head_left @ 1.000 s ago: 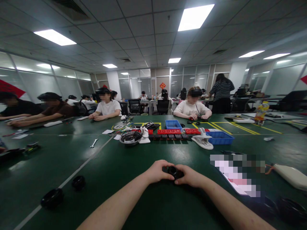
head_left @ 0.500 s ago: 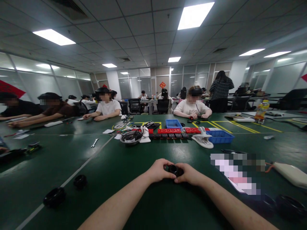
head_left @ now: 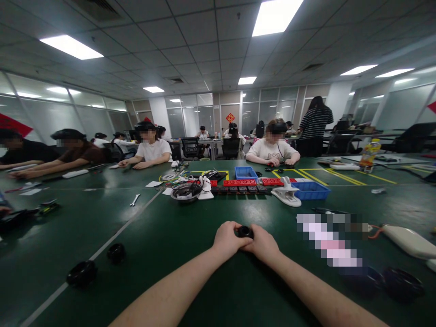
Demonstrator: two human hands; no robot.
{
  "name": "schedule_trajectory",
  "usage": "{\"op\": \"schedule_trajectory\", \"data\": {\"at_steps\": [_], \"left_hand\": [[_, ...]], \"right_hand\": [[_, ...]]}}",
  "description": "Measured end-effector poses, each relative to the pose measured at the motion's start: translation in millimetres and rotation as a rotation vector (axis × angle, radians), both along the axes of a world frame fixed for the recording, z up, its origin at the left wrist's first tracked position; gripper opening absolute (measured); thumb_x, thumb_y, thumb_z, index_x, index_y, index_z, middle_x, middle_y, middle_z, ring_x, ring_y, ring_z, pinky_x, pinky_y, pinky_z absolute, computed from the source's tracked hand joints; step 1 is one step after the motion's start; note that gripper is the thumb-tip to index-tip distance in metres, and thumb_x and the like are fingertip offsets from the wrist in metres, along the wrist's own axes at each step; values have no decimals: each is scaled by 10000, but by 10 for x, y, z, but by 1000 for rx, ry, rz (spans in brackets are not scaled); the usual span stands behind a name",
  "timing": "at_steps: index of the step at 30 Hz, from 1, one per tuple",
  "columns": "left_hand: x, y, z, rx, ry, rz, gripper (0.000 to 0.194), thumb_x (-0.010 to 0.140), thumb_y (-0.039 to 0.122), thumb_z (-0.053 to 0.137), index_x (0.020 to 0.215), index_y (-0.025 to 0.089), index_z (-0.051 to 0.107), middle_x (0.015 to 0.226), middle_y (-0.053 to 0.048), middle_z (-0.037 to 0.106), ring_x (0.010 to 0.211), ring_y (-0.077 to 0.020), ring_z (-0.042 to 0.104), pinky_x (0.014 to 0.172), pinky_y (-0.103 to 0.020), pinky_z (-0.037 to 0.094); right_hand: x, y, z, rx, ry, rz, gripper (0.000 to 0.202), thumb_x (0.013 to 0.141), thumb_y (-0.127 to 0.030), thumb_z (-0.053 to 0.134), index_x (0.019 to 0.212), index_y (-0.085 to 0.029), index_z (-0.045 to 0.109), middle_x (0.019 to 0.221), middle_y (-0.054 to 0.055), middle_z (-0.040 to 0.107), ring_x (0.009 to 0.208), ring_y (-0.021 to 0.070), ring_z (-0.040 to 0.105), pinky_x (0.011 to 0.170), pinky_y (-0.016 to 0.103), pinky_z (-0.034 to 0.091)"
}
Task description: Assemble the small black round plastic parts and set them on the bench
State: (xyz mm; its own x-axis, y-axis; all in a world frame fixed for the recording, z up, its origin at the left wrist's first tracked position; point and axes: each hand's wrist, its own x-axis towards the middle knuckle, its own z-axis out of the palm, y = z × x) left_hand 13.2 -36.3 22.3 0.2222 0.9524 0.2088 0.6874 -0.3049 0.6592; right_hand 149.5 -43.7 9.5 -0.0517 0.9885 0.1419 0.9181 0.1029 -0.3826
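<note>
A small black ring-shaped part (head_left: 245, 231) with a round hole facing up is gripped between both hands over the middle of the green table (head_left: 218, 290). My left hand (head_left: 227, 239) is closed around its left side, thumb in front. My right hand (head_left: 264, 244) is closed on its right side, and the thumbs meet at the near side. The fingers cover most of the part's outer wall. To the left, a larger black ring (head_left: 81, 273) and a smaller black ring (head_left: 116, 253) lie apart from the hands. More black rings (head_left: 403, 284) sit at the lower right.
A wrench (head_left: 135, 200) lies at the left. Ahead stand a bowl of cables (head_left: 185, 192), a red-and-black strip (head_left: 239, 186), white clamps (head_left: 286, 192) and blue bins (head_left: 311, 190). A blurred-out phone-like object (head_left: 327, 243) and a pale rectangular device (head_left: 408, 240) lie right. Several people sit across.
Both hands, with the black ring-shaped part, have shifted slightly up in the view. The right hand has turned inward and the thumbs have come together. The whole view has tilted slightly.
</note>
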Motion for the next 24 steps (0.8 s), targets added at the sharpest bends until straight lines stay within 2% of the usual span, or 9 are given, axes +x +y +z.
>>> {"op": "schedule_trajectory", "data": {"at_steps": [3,6,8,11,15,19,24], "left_hand": [[32,23,-35,39,-7,60,395,539,422,650,843,179,577,852,-42,565,823,-196,511,726,-291,384],[24,42,-43,42,-17,56,402,549,422,643,853,168,575,856,-46,557,829,-195,507,727,-291,387],[-20,55,-26,15,-28,-19,411,547,424,644,858,163,578,859,-45,552,814,-187,508,704,-280,395],[-115,82,17,-56,-73,-204,445,534,413,659,895,164,579,883,-36,547,777,-164,513,668,-255,402],[-197,127,48,-132,-115,-385,463,548,371,666,951,166,570,904,-33,557,783,-155,512,677,-248,399],[-203,140,64,-115,-135,-447,495,562,327,668,1018,187,536,902,-24,562,770,-145,505,668,-241,395],[-202,142,83,-85,-107,-463,439,576,330,658,980,186,564,899,-27,551,796,-153,504,688,-245,395]], "right_hand": [[-92,-46,30,72,-106,-61,290,675,-428,517,774,-157,482,786,85,564,728,222,549,571,284,346],[-84,-66,37,73,-116,-29,367,655,-479,527,809,-147,494,828,110,560,793,256,539,631,328,362],[-11,-57,34,65,-44,71,476,588,-517,580,878,-149,498,877,105,552,828,253,528,672,336,367],[144,-7,38,9,175,258,591,531,-441,659,1023,-170,474,971,75,541,880,223,511,726,313,374],[283,66,66,-204,388,470,457,585,-335,644,995,-174,523,890,27,587,786,182,539,676,276,400],[292,89,65,-219,380,469,414,577,-293,647,961,-171,552,867,22,595,772,185,538,665,272,397],[269,104,40,-197,351,465,413,569,-281,647,963,-192,561,885,13,589,815,195,527,708,285,385]]}}
